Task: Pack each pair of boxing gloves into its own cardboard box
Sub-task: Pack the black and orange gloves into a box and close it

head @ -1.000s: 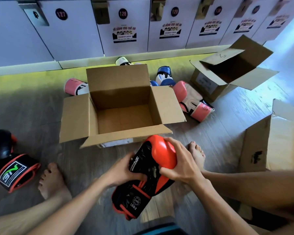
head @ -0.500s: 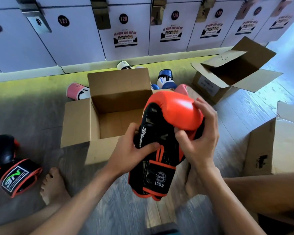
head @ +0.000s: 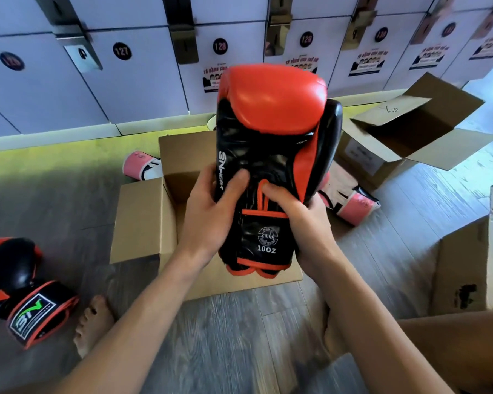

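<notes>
Grip of left hand and right hand around upright glove, above open box.

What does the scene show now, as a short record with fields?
Held item: black-and-orange glove, upright, padded end up
Left hand: grips its left side
Right hand: grips its right side
Middle box: open, behind the held glove
Matching glove: on floor, far left
Pink glove: on floor, right of middle box

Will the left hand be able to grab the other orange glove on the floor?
Probably, once it lets go: the left hand now grips the held glove. The other glove lies uncovered on the floor to the left.
</notes>
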